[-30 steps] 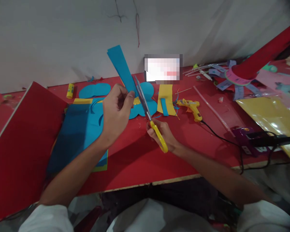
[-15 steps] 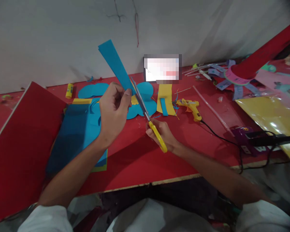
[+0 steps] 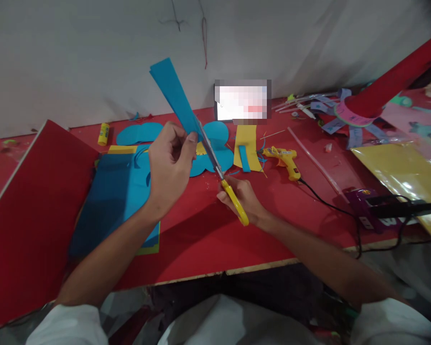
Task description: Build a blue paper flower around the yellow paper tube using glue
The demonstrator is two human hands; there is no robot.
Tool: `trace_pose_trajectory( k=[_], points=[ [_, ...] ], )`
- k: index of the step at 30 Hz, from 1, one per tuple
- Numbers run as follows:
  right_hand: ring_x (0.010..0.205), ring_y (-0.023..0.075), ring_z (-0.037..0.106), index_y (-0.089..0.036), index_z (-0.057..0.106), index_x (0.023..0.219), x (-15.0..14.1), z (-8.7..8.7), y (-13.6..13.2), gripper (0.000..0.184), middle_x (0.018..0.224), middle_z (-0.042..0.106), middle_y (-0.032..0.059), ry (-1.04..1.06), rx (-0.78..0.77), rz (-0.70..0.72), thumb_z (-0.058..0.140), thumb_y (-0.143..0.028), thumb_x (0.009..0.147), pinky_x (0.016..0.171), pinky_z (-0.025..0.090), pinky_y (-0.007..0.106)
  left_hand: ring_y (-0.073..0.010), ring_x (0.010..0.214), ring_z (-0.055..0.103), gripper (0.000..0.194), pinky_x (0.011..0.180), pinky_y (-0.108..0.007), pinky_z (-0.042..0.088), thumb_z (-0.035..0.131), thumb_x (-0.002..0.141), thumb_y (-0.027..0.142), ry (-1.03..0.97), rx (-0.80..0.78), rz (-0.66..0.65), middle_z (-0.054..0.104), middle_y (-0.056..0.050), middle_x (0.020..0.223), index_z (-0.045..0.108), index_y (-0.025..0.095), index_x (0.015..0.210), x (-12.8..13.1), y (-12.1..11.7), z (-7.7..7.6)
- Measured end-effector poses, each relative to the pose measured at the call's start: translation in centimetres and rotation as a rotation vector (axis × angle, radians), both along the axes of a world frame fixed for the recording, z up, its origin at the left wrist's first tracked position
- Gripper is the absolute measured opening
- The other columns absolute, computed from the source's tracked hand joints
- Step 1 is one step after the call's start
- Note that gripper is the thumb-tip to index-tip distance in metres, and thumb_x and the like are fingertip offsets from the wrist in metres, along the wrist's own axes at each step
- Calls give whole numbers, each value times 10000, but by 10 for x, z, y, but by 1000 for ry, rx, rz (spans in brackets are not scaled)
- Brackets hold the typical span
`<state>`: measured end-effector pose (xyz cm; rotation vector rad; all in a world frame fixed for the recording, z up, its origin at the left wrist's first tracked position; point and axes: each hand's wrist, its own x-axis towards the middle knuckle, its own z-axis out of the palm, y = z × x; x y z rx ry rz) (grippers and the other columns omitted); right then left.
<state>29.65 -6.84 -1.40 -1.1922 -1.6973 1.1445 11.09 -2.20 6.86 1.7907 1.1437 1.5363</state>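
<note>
Okay, so you had both hands busy over the red surface [image 3: 204, 249]. Your left hand [image 3: 174, 163] was pinching the blue paper strip [image 3: 172, 93] between thumb and fingers, with the strip up in the air, leaning to the left, its wider end at the top and the pale wall [image 3: 104, 57] behind it. Your right hand [image 3: 241, 195] was gripping the scissors [image 3: 218, 169] by the yellow handles, blades pointing up and left, near together, right by the strip's right edge close to your left thumb. Couldn't tell from that angle whether the blades were actually biting the paper. Behind the blades lay a blue flower shape [image 3: 220, 157] with rounded petals, and just right of that some yellow paper [image 3: 249, 135] with a short blue strip [image 3: 244, 159] on top. The yellow glue gun [image 3: 286, 157] sat next to it, nozzle toward the paper, black cord trailing off to the right. Over on your left, blue sheets [image 3: 107, 191] were lying partly under your forearm, beside a big red panel [image 3: 43, 206] that stood tilted. A yellow glue stick [image 3: 103, 134] stood toward the back, near the wall.
</note>
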Motion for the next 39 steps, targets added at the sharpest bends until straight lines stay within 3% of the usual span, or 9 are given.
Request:
trace_pose_trajectory(
  k=[15, 25, 32, 39],
  points=[
    [587, 119, 410, -230, 462, 691, -3, 12, -2, 642, 580, 426, -37, -14, -38, -51, 642, -835, 806, 534, 275, 264, -132, 498, 468, 381, 464, -319, 349, 678, 1000, 474, 5, -22, -24, 506, 32, 588, 487, 248, 760, -1, -1, 2],
    [567, 100, 397, -232, 474, 842, -7, -7, -2, 559, 673, 460, -54, 181, -106, 16, 615, -774, 848, 522, 311, 249, -120, 504, 440, 414, 487, -313, 343, 679, 1001, 469, -55, -22, -76, 485, 36, 603, 461, 235, 738, 1, 0, 2],
    [654, 124, 514, -231, 463, 843, -8, 4, -2, 428, 799, 592, -7, 160, -92, 64, 639, -621, 856, 613, 401, 274, -125, 500, 429, 378, 478, -327, 331, 669, 996, 416, -26, -72, -74, 485, 31, 586, 461, 238, 735, 2, -3, 5],
    [614, 112, 436, -238, 436, 819, -6, -1, -1, 532, 734, 531, -27, 119, -44, 33, 631, -730, 866, 580, 338, 273, -129, 493, 408, 357, 485, -328, 307, 636, 994, 334, 20, -72, -75, 447, 34, 563, 431, 237, 718, 4, -5, 6]
  ],
)
